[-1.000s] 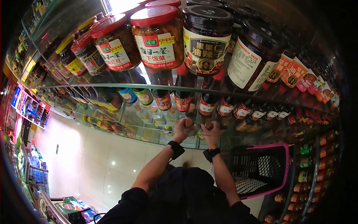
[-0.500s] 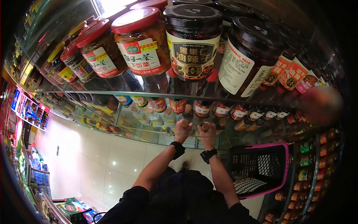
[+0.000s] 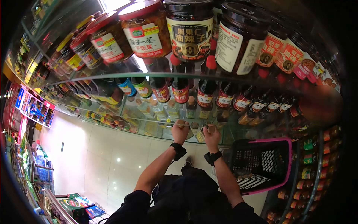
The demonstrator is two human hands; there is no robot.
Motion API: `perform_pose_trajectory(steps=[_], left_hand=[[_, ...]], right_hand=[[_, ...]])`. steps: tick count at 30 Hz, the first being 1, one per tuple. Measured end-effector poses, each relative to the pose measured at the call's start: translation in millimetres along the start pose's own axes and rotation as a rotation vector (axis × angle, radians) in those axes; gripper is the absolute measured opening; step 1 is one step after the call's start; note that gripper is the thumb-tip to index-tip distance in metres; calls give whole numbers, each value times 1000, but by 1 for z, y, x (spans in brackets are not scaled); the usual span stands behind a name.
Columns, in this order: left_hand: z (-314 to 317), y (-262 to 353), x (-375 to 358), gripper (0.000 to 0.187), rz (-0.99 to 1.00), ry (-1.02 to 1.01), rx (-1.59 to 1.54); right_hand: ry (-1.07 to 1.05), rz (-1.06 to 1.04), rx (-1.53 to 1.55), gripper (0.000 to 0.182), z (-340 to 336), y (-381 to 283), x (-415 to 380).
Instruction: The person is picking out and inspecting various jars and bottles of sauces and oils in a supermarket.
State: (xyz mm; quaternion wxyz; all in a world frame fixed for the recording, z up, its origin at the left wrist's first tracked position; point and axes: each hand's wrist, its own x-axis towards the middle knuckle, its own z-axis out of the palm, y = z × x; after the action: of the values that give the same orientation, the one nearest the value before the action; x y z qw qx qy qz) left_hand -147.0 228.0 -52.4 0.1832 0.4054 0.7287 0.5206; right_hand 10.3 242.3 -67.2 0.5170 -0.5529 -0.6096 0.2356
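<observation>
My left hand (image 3: 180, 135) is closed around the upper part of a small bottle with a brown cap (image 3: 181, 123). Beside it, my right hand (image 3: 213, 139) grips a second brown-capped bottle (image 3: 211, 129), whose pale label shows left of the fingers. Both hands are at the front edge of a lower glass shelf (image 3: 149, 131); the bottles' lower parts are mostly hidden. Just beyond them stand clear bottles (image 3: 159, 110) and a row of dark sauce bottles with red labels (image 3: 180, 92). Each wrist wears a black band.
Above, an upper glass shelf (image 3: 123, 74) carries large jars, among them a black-lidded chili oil jar (image 3: 189, 37). A black basket with a pink rim (image 3: 289, 164) is at my right, with small items inside. Side racks hold more bottles (image 3: 309, 158). Pale floor tiles (image 3: 108, 160) lie below.
My view has tilted down, so the upper jars sit higher in it. My hands are slightly farther apart, and the right bottle's label now shows. Both hands still grip their bottles.
</observation>
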Motion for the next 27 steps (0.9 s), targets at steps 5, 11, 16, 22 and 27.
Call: perform_pose_trajectory(steps=[5, 11, 16, 22, 27], left_hand=[[-32, -15, -64, 20, -83, 85, 61], [-70, -13, -159, 24, -66, 153, -13], [-91, 17, -228, 22, -89, 132, -23], [-81, 64, -281, 25, -11, 45, -8], [-47, 108, -312, 26, 98, -26, -54]], right_hand=[[-58, -1, -31, 27, -39, -14, -42], [-80, -3, 29, 24, -105, -33, -109], [-98, 24, 111, 20, -169, -33, -160], [14, 87, 119, 19, -242, -36, -182], [140, 46, 90, 24, -303, -29, -181]])
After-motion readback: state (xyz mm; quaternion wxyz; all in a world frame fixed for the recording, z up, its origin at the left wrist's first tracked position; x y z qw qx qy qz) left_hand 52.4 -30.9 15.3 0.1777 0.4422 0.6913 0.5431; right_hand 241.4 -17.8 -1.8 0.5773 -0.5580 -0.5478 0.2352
